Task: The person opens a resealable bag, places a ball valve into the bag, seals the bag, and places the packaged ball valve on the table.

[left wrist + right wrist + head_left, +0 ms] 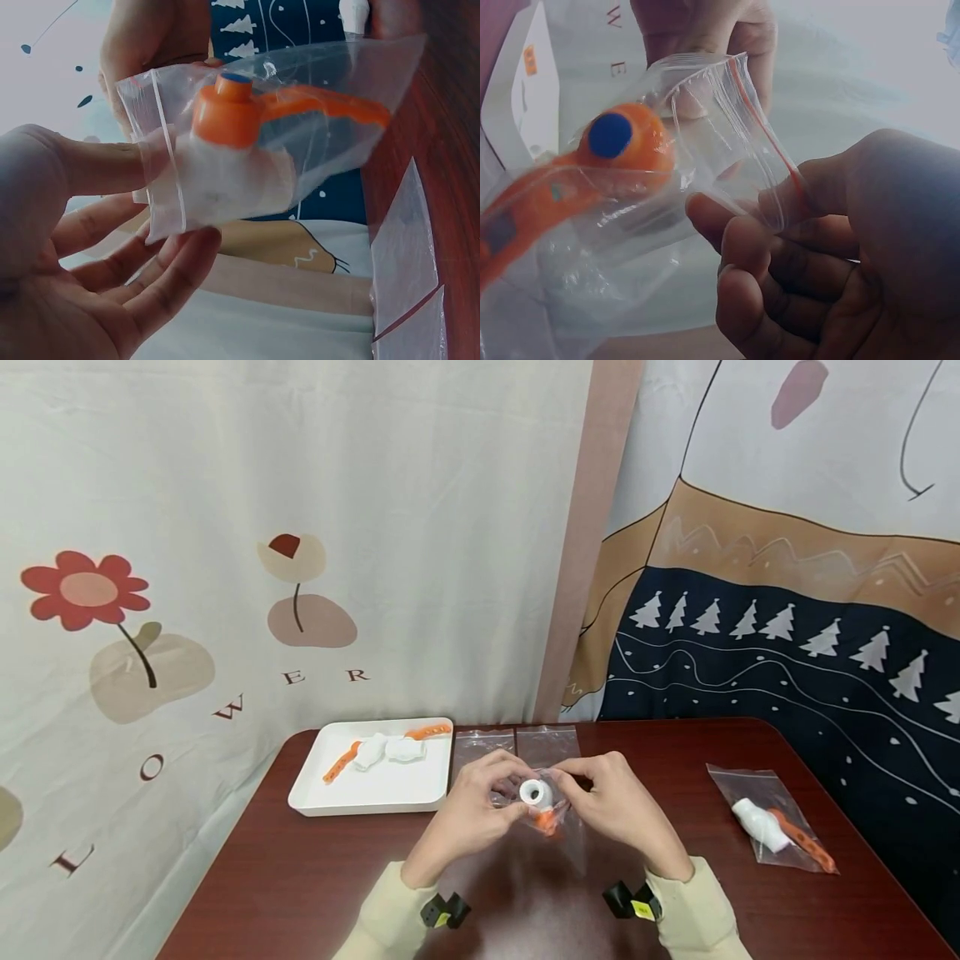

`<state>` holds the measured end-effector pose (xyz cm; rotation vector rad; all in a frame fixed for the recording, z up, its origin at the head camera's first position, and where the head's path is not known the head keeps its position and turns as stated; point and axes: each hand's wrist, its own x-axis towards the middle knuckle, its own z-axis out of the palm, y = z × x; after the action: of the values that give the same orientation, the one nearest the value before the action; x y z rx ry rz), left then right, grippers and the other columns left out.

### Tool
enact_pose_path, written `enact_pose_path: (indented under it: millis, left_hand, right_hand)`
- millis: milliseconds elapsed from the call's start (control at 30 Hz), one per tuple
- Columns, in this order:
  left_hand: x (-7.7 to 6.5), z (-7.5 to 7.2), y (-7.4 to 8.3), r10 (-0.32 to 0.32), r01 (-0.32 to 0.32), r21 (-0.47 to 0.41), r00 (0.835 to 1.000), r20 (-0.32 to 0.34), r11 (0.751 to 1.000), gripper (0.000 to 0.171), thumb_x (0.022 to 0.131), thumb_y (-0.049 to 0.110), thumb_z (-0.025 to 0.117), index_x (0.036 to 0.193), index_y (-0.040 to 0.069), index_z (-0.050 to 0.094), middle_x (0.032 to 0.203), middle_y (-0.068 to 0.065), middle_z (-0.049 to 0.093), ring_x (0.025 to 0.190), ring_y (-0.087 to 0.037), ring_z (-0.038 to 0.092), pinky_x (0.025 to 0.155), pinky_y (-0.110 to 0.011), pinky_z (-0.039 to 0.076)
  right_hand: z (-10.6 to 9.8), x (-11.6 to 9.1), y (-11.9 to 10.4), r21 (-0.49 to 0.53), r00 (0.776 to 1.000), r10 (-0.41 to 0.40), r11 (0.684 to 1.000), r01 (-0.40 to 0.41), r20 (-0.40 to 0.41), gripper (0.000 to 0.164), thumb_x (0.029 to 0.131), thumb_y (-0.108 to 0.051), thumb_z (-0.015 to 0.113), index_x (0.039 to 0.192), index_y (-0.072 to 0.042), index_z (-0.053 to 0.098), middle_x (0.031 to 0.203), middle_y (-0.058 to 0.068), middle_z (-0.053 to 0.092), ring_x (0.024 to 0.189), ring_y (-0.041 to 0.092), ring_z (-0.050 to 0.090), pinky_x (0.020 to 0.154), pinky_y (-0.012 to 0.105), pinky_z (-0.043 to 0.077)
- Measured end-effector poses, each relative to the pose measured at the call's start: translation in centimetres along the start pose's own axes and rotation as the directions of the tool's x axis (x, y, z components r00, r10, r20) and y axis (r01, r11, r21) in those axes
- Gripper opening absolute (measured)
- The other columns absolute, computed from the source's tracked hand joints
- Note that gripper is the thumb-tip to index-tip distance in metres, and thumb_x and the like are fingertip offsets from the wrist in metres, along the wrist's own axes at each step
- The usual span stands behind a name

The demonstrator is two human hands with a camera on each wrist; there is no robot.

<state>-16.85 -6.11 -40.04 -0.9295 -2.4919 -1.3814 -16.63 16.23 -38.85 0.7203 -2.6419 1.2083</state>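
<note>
Between my hands is a clear zip bag (330,146) with a white plastic valve (546,795) inside, its round open end facing up in the head view. The valve's orange lever handle (225,120) has a blue cap and points toward the closed end of the bag. My left hand (480,802) pinches the zip end, thumb on one side and fingers on the other. With thumb and index finger, my right hand (810,247) grips a corner of the bag's mouth by the red zip line. Whether the zip is fully sealed cannot be told.
On the left, a white tray (360,804) carries two more white valves (406,750) with orange handles. Flat clear bags (547,742) lie behind my hands. A bagged valve (761,824) rests on the right of the dark red table (300,885). Printed curtains hang behind.
</note>
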Motion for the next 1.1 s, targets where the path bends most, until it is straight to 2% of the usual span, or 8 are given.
enact_pose_path:
  millis: [200,367,467,600,733,900,1000,1100]
  left_hand:
    - [0.1,0.1,-0.1,0.031,-0.031,0.011,0.999,-0.013,0.999,0.029,0.08,-0.007,0.08,0.107,0.004,0.076,0.106,-0.004,0.07,0.087,-0.015,0.068,0.078,-0.024,0.06]
    - [0.1,0.3,-0.4,0.034,-0.032,0.037,0.998,-0.048,0.999,0.027,0.082,-0.012,0.073,0.103,0.004,0.077,0.101,-0.003,0.072,0.084,-0.015,0.067,0.074,-0.022,0.059]
    - [0.2,0.5,-0.4,0.013,-0.009,0.042,0.996,-0.088,0.999,0.026,0.082,-0.013,0.069,0.099,0.006,0.074,0.096,-0.003,0.071,0.081,-0.014,0.067,0.072,-0.022,0.058]
    - [0.4,0.7,-0.2,-0.046,0.049,0.017,0.988,-0.146,0.999,0.021,0.085,-0.008,0.072,0.096,0.009,0.068,0.087,-0.003,0.069,0.077,-0.01,0.064,0.067,-0.021,0.057]
    - [0.8,0.8,0.1,-0.078,0.081,0.012,0.983,-0.166,0.997,0.021,0.086,0.0,0.078,0.101,0.01,0.069,0.087,-0.001,0.069,0.072,-0.007,0.061,0.064,-0.021,0.055]
    - [1.1,0.6,0.3,-0.047,0.055,0.045,0.986,-0.16,0.997,0.014,0.087,0.005,0.08,0.097,0.013,0.075,0.084,0.002,0.069,0.068,-0.005,0.06,0.062,-0.02,0.053]
    - [1.3,0.5,0.2,-0.023,0.029,0.034,0.986,-0.166,0.999,0.011,0.086,0.003,0.078,0.087,0.014,0.076,0.077,0.002,0.068,0.065,-0.005,0.058,0.06,-0.019,0.052]
    - [1.5,0.2,0.3,-0.016,0.016,0.0,0.983,-0.184,1.0,0.014,0.086,0.0,0.073,0.084,0.013,0.074,0.071,0.002,0.067,0.06,-0.004,0.056,0.056,-0.02,0.051]
  right_hand:
    - [0.1,0.1,-0.1,-0.008,0.999,-0.03,1.0,0.03,-0.015,0.02,0.097,-0.007,0.064,0.106,-0.015,0.081,0.059,-0.012,0.051,0.048,-0.001,0.039,0.044,0.02,0.036]
    - [0.2,0.1,0.0,-0.022,0.999,-0.052,0.998,0.052,-0.009,0.019,0.098,-0.007,0.065,0.102,-0.016,0.081,0.064,-0.013,0.06,0.052,-0.002,0.041,0.047,0.019,0.037]
    - [0.2,0.1,0.1,-0.021,0.997,-0.071,0.997,0.07,-0.011,0.017,0.098,-0.008,0.066,0.101,-0.016,0.081,0.071,-0.011,0.068,0.054,-0.002,0.044,0.048,0.019,0.039]
    - [0.1,0.1,0.1,-0.011,0.994,-0.105,0.994,0.104,-0.009,0.015,0.098,-0.009,0.068,0.1,-0.015,0.081,0.077,-0.007,0.073,0.057,-0.002,0.047,0.051,0.019,0.042]
    - [0.1,0.1,-0.1,-0.011,0.991,-0.131,0.991,0.131,0.004,0.015,0.098,-0.01,0.068,0.102,-0.016,0.081,0.081,-0.006,0.075,0.057,-0.003,0.047,0.052,0.019,0.044]
    - [0.0,0.0,-0.4,-0.026,0.988,-0.153,0.988,0.153,-0.007,0.015,0.098,-0.012,0.069,0.104,-0.018,0.081,0.084,-0.006,0.077,0.056,-0.003,0.046,0.051,0.019,0.043]
    - [0.0,0.0,-0.5,-0.035,0.988,-0.155,0.987,0.154,-0.019,0.015,0.097,-0.011,0.069,0.105,-0.018,0.08,0.077,-0.008,0.073,0.055,-0.002,0.043,0.05,0.019,0.042]
    - [0.0,0.0,-0.5,-0.044,0.988,-0.155,0.987,0.154,-0.024,0.02,0.095,-0.006,0.07,0.107,-0.018,0.08,0.078,-0.008,0.072,0.055,-0.002,0.043,0.051,0.019,0.043]
